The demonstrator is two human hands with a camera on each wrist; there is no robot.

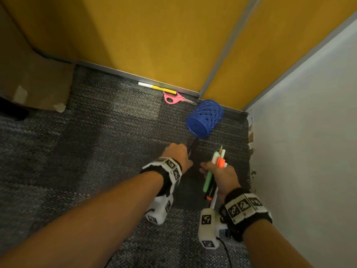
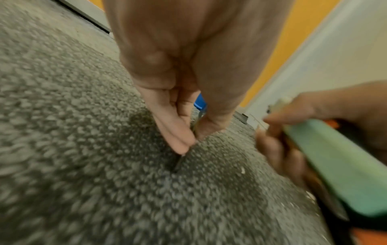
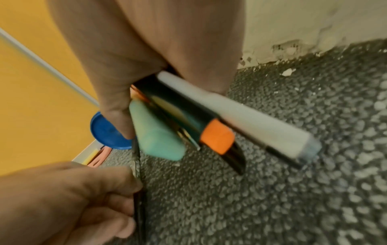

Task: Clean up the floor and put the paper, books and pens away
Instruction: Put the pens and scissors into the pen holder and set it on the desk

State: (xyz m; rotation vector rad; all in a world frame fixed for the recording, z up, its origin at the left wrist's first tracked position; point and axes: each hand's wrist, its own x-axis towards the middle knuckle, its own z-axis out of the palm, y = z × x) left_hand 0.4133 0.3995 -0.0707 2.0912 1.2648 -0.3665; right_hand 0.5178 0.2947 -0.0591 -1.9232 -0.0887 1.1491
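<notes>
My left hand [image 1: 178, 154] pinches a thin dark pen [image 1: 193, 147] between thumb and fingertips, right at the grey carpet; the left wrist view shows the pinch [image 2: 189, 140] with the dark pen [image 2: 179, 163] poking out below. My right hand [image 1: 222, 176] grips a bundle of pens and markers [image 1: 216, 169]: green, orange-capped black and white ones [image 3: 209, 122]. A blue mesh pen cup [image 1: 205, 118] lies on its side near the corner. A yellow-and-white marker [image 1: 156, 87] and pink scissors [image 1: 173, 98] lie along the wall base.
Yellow partition panels [image 1: 154, 35] with a metal base strip close the far side. A white wall [image 1: 309, 132] with chipped paint runs along the right. A cardboard box [image 1: 32, 82] stands at the left. Grey carpet [image 1: 87, 142] covers the floor.
</notes>
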